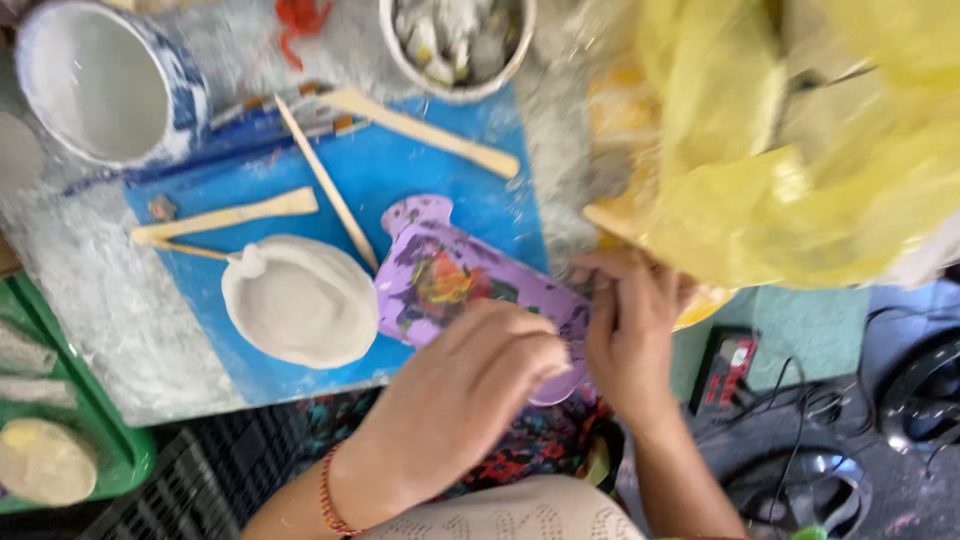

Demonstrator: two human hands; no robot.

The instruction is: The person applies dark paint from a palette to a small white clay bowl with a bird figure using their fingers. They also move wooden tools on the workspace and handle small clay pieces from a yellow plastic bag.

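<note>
My left hand (470, 385) pinches closed over the near edge of the purple palette (450, 280), which lies just right of the grey clay bowl (300, 300). My right hand (630, 330) grips the yellow plastic bag (790, 170), right of that palette. I judge steadying the palette matters while pulling the bag slowly.

blue mat (480, 215) on dusty white table (90, 290) | green tray (118, 450) left | dark floor (900, 500)
</note>
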